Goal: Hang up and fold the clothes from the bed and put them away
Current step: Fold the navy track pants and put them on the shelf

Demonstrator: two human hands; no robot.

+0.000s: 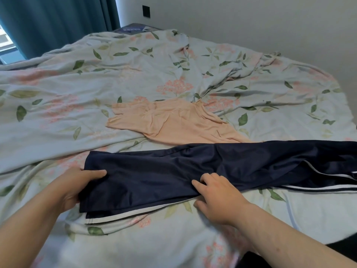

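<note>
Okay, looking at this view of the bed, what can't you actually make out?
1. Navy track pants: the head view's right edge cuts off one end.
2. Left hand: fingers hidden under the pants, only the thumb shows.
3. Right hand: pinching or just pressing the pants, unclear.
4. Peach top: near edge covered by the pants.
5. Dark wall plate: too small to identify.

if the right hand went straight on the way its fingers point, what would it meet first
The navy trousers: the right hand seems to rest on them, fingers aimed up-left; beyond lies the floral bedcover.
</note>
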